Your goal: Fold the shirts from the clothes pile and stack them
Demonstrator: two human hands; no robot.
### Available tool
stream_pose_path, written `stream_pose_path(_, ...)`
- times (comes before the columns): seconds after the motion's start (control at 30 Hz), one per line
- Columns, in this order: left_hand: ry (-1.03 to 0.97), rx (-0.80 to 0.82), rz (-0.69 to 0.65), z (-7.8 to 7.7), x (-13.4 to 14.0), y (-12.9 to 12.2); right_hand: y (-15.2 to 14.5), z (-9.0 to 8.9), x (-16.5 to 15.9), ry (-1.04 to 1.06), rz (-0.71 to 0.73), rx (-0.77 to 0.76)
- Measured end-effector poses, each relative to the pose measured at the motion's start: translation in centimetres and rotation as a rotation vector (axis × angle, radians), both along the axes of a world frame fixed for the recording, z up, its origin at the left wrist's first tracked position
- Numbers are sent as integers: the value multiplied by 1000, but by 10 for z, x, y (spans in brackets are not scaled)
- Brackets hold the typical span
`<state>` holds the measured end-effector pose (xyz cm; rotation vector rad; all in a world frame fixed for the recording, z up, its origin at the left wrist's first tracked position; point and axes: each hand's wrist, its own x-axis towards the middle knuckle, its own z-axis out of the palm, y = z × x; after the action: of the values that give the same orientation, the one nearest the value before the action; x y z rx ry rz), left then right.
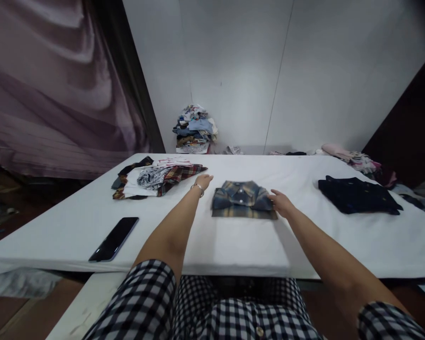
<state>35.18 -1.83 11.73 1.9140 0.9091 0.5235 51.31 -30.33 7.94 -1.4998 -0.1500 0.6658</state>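
Note:
A folded plaid shirt [241,200] in blue, grey and tan lies on the white table in front of me, its collar and light buttons facing up. My right hand [282,204] is at the shirt's right edge, fingertips touching or nearly touching it, with the fingers apart. My left hand [203,181], a bracelet at its wrist, hovers left of the shirt with fingers stretched out and nothing visible in them. Just beyond it on the left sits a loose heap of clothes [152,178], with white, black-patterned and red plaid pieces.
A dark folded garment [359,194] rests on the table's right side. Near the left front lies a black phone [114,239]. Against the back wall stands a tall pile of clothes [195,130]; more clothes [356,158] are at the back right. A curtain [56,85] hangs at left.

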Motion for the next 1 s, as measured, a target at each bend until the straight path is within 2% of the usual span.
stream_pose_path(0.07,46,4,22,-29,-15,-2,-4,-26,4,11,-34,-81)
stream_pose_path(0.13,74,21,20,-53,-28,-12,-8,-40,7,0,-33,-61)
stream_pose_path(0.23,70,66,3,-77,-40,-35,-11,-46,11,-32,8,-34)
stream_pose_path(0.37,0,137,-11,-95,-45,-57,-8,-40,16,-59,104,-65)
stream_pose_path(0.47,-14,73,-9,-97,-43,-58,-3,-34,19,-86,161,-102)
stream_pose_path(0.57,51,28,9,-88,-36,-50,3,-28,21,-87,188,-169)
stream_pose_path(0.73,194,153,39,-75,-16,-43,12,-25,20,-130,209,-148)
stream_pose_path(0.87,175,171,71,-77,-10,-47,8,-23,18,-212,227,-37)
stream_pose_path(1.0,77,246,23,-78,-13,-47,0,-25,20,-213,347,-69)
